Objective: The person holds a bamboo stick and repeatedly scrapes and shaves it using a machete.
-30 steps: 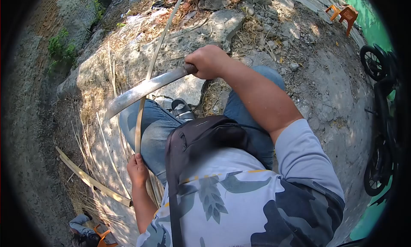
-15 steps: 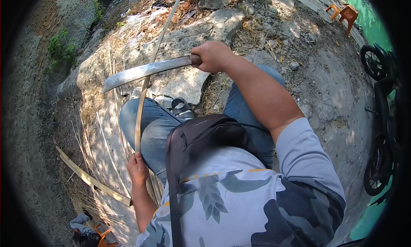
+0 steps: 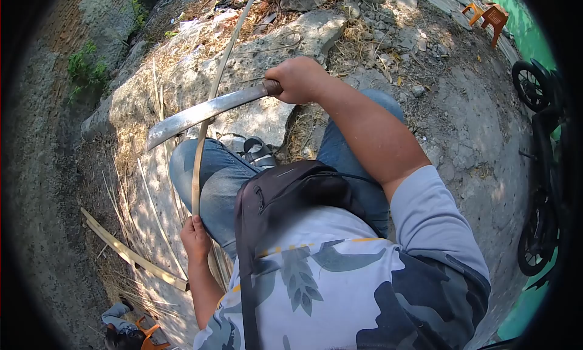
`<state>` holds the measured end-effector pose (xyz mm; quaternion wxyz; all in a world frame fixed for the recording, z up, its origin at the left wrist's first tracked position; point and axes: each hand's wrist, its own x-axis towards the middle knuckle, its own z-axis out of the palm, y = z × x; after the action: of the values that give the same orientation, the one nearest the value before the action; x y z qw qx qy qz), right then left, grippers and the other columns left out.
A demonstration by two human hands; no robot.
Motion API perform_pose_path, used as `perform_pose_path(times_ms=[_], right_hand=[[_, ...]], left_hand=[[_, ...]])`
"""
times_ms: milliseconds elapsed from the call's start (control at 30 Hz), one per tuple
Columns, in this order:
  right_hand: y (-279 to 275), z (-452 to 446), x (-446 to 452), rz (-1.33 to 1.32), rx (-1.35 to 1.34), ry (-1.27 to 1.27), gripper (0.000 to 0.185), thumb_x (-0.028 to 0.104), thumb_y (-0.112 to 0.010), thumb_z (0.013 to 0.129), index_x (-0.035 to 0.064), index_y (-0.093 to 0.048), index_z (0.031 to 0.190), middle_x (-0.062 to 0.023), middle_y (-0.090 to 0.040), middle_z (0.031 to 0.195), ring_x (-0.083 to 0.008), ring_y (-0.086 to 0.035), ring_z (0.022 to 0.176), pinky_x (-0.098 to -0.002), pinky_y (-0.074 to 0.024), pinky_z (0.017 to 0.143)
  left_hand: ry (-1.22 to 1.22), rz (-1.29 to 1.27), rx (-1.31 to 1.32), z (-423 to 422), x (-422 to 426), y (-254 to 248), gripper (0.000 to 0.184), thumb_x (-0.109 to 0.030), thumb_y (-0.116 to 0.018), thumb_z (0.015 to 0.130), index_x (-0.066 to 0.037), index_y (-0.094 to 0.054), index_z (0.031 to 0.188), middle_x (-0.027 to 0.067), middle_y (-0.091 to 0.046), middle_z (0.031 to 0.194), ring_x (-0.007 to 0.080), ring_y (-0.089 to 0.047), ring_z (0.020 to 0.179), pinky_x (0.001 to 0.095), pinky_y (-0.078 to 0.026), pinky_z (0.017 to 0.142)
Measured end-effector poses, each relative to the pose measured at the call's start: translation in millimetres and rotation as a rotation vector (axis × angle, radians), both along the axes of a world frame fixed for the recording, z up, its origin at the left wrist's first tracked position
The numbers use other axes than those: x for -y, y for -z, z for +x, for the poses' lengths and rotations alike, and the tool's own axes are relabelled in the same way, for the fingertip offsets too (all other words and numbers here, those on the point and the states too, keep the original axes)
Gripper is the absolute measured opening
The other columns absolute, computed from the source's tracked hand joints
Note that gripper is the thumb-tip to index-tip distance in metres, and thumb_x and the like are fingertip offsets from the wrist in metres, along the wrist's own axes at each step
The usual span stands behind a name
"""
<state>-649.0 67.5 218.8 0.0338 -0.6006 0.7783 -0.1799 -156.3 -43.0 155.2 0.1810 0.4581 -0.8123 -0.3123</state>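
Note:
My right hand [image 3: 299, 81] is wrapped round the brown handle of a machete [image 3: 209, 110]. The long metal blade points left and lies across a thin bamboo strip [image 3: 197, 168], over its upper part. My left hand [image 3: 195, 237] grips the near end of this strip beside my left knee. From there the strip runs up past the blade to the top of the view, over a concrete slab [image 3: 270, 52]. Whether the blade's edge bites into the strip, I cannot tell.
A split bamboo piece [image 3: 130, 253] lies on the ground at the left, among several thin strips [image 3: 159, 213]. At the lower left a person [image 3: 121, 326] is near an orange chair [image 3: 149, 335]. Orange plastic stools [image 3: 493, 19] and a motorcycle [image 3: 540, 162] stand at the right.
The machete has shifted slightly left and its tip has dropped, so the blade slants more across the strip. My left hand and the strip stay nearly in place.

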Motion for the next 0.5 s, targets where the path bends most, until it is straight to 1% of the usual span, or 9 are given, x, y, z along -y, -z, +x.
perform_pose_path(times_ms=[167,267,367,467,500], right_hand=[[-0.3,-0.9,-2.4,-0.052,-0.024,-0.008,0.015,0.03,-0.072,0.08,0.0191,-0.07,0.091,-0.0111,-0.072,0.08,-0.036,-0.072,0.08,-0.0507,-0.0573,0.071],[2.1,1.1,-0.2,-0.034,-0.021,-0.02,0.015,0.029,-0.072,0.08,0.0194,-0.07,0.092,-0.0095,-0.073,0.082,-0.0347,-0.072,0.081,-0.0505,-0.0572,0.072],[-4.8,4.8,-0.3,0.042,0.003,-0.03,0.02,0.026,-0.073,0.079,0.0193,-0.074,0.098,-0.0084,-0.076,0.091,-0.0323,-0.074,0.09,-0.048,-0.0581,0.08],[2.2,8.1,3.6,-0.011,-0.079,-0.129,0.017,0.026,-0.071,0.079,0.0194,-0.07,0.096,-0.0061,-0.074,0.086,-0.032,-0.073,0.084,-0.0489,-0.0575,0.074],[3.4,8.1,3.9,-0.006,-0.093,-0.134,0.017,0.025,-0.071,0.079,0.0193,-0.071,0.096,-0.0063,-0.074,0.086,-0.0322,-0.073,0.084,-0.0488,-0.0574,0.074]], left_hand=[[0.007,0.029,-0.007,0.9,0.4,-1.1,0.058,-0.047,-0.051,0.11,0.0,-0.049,0.076,0.0051,-0.046,0.061,0.0129,-0.042,0.061,0.0348,-0.037,0.056],[0.0,0.027,-0.008,1.1,-0.5,-1.5,0.059,-0.048,-0.051,0.11,0.0,-0.049,0.075,0.005,-0.046,0.061,0.0127,-0.042,0.062,0.0349,-0.038,0.056],[0.001,0.016,-0.002,-1.1,-1.5,-3.1,0.06,-0.048,-0.051,0.109,0.0,-0.048,0.075,0.0052,-0.046,0.061,0.0131,-0.042,0.062,0.0354,-0.038,0.056],[0.003,0.015,0.018,-1.0,-1.7,-6.1,0.06,-0.049,-0.051,0.109,0.001,-0.049,0.075,0.0054,-0.046,0.061,0.0137,-0.042,0.061,0.0356,-0.038,0.056],[0.003,0.016,0.027,-1.1,-1.3,-6.7,0.06,-0.048,-0.051,0.109,0.001,-0.049,0.075,0.0056,-0.046,0.061,0.0139,-0.042,0.061,0.0356,-0.038,0.056]])
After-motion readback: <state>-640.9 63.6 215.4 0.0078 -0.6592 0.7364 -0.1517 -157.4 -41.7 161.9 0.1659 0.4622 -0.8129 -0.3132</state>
